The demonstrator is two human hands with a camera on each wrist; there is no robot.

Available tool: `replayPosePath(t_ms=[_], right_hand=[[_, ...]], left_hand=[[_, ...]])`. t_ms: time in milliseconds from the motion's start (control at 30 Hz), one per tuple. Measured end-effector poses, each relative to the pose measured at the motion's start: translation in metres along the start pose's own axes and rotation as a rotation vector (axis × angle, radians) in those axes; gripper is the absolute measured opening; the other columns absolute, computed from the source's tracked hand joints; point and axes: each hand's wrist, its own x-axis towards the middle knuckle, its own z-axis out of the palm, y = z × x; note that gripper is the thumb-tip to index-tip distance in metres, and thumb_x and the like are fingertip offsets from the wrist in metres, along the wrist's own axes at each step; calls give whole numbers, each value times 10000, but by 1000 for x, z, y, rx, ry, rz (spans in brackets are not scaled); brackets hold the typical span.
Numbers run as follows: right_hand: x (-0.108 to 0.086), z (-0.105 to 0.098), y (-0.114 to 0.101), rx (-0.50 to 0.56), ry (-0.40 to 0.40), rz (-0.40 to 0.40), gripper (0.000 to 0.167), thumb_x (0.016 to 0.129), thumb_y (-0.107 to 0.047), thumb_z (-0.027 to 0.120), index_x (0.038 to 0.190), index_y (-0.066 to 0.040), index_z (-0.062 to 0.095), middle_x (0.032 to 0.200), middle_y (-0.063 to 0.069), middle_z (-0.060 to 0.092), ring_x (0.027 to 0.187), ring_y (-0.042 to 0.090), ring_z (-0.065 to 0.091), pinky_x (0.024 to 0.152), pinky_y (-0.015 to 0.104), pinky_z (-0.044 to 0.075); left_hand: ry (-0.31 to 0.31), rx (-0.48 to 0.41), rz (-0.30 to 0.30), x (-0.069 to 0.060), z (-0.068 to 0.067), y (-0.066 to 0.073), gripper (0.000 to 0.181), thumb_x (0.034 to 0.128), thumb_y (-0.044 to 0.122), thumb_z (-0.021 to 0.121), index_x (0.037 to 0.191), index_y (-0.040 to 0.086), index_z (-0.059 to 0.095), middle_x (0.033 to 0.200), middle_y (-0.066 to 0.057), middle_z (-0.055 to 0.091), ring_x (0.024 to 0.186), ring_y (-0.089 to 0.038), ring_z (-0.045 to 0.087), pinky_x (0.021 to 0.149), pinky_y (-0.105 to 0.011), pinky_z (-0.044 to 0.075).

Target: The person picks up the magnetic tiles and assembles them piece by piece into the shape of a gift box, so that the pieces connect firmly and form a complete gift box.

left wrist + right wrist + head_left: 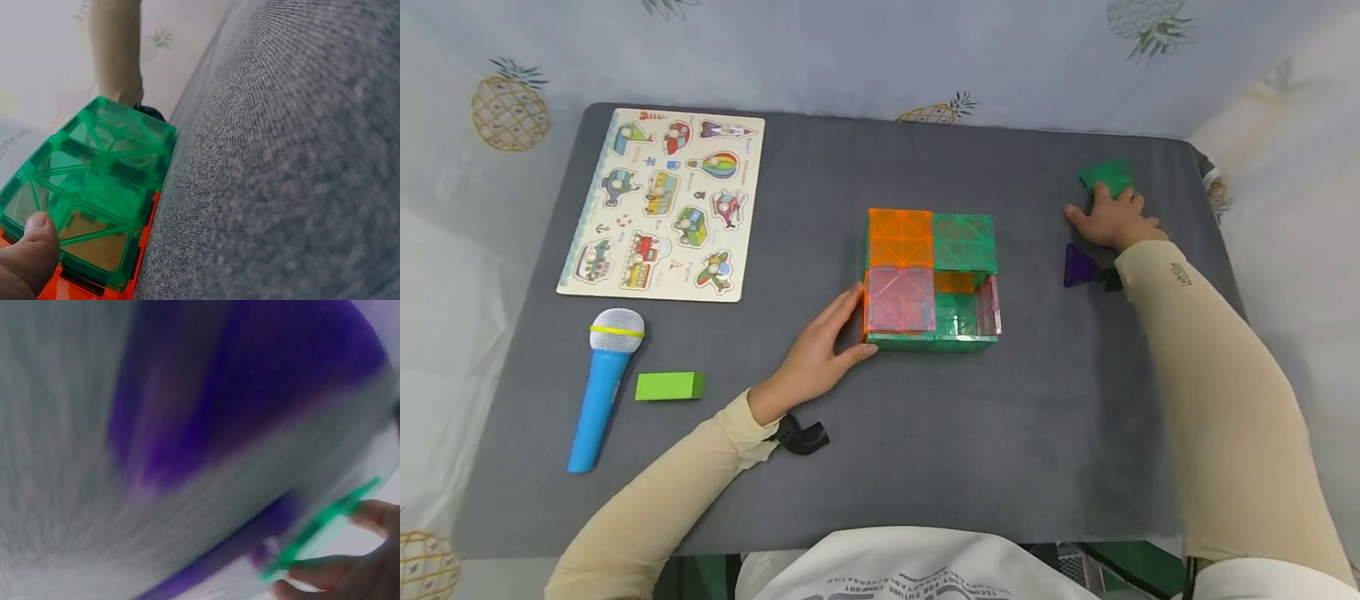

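Note:
A box of translucent magnetic tiles [900, 237] stands mid-table, with orange, green and pink squares on top and one top quarter uncovered at front right. My left hand [812, 362] rests against its left front corner, fingers straight along the left side. In the left wrist view the thumb [39, 240] touches the green front wall [103, 187]. At the far right, my right hand [1116, 218] has spread fingers touching a green tile [1105, 173]. The right wrist view shows that green tile [319, 528] edge-on against the fingertips, blurred. A purple triangular tile [1078, 265] lies just below this hand.
A dark green piece [1111, 279] is partly hidden by the right sleeve. On the left lie a picture puzzle board [681, 204], a blue toy microphone [601, 392] and a lime-green block [668, 386]. A patterned curtain hangs behind the grey table [970, 450].

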Motion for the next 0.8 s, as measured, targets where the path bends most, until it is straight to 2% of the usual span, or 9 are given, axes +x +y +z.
replayPosePath(t_ms=[100, 200, 300, 433, 500, 567, 667, 733, 800], right_hand=[[-15, 15, -24, -72, 57, -141, 837, 955, -645, 251, 1489, -11, 132, 1433, 481, 18, 1348, 635, -4, 966, 828, 25], [-27, 28, -45, -100, 128, -249, 717, 971, -603, 328, 1341, 11, 312, 1352, 440, 208, 1277, 611, 198, 946, 828, 91], [-23, 26, -51, -67, 172, -228, 709, 975, -577, 355, 1388, -4, 299, 1384, 400, 201, 1282, 583, 217, 955, 811, 116], [-6, 14, -36, 3, 179, -146, 829, 960, -590, 357, 1498, -2, 127, 1440, 401, 162, 1317, 576, 199, 986, 793, 122], [-4, 14, -31, -17, 189, -155, 842, 955, -595, 374, 1494, 9, 142, 1397, 402, 264, 1266, 560, 303, 995, 754, 206], [-8, 16, -31, -34, 207, -187, 823, 949, -592, 411, 1464, 20, 218, 1343, 386, 373, 1186, 538, 406, 970, 700, 305], [-23, 20, -41, -33, 262, -279, 811, 931, -584, 483, 1455, 6, 296, 1336, 342, 459, 1171, 504, 465, 965, 629, 382], [-42, 18, -54, 7, 304, -357, 807, 911, -570, 541, 1465, -24, 325, 1385, 297, 460, 1219, 480, 458, 1005, 605, 373], [-65, 14, -70, 33, 361, -471, 784, 895, -534, 600, 1456, -36, 371, 1417, 249, 459, 1268, 450, 439, 1046, 585, 351]], left_hand=[[2, -2, -11, -2, -1, 0, 840, 885, 236, 701, 1543, 105, 197, 1576, -109, 267, 1429, -277, 314, 1142, -463, 296], [6, 5, -11, -3, -3, -1, 842, 885, 235, 700, 1544, 106, 193, 1575, -107, 271, 1431, -269, 312, 1145, -456, 291], [15, 8, 1, -2, -3, -2, 841, 882, 232, 703, 1542, 95, 199, 1569, -117, 280, 1426, -279, 319, 1140, -462, 295], [14, 11, 13, 1, 0, -3, 833, 887, 241, 698, 1541, 97, 203, 1569, -105, 283, 1424, -265, 324, 1139, -450, 302], [8, 9, 17, 1, 1, -3, 831, 889, 246, 695, 1541, 96, 202, 1572, -102, 278, 1427, -262, 319, 1141, -448, 300], [1, 7, 17, 1, 2, -3, 833, 889, 246, 695, 1541, 95, 200, 1574, -106, 274, 1429, -266, 314, 1142, -450, 298], [-3, 0, 13, 0, 2, -3, 843, 882, 234, 703, 1541, 89, 197, 1571, -120, 274, 1428, -281, 314, 1140, -463, 297], [1, -1, 10, 0, 2, -2, 845, 879, 230, 707, 1541, 91, 199, 1569, -123, 279, 1426, -282, 316, 1141, -464, 296], [4, -1, 8, 0, 2, -1, 845, 878, 232, 708, 1541, 94, 201, 1567, -121, 282, 1425, -281, 318, 1141, -463, 296]])
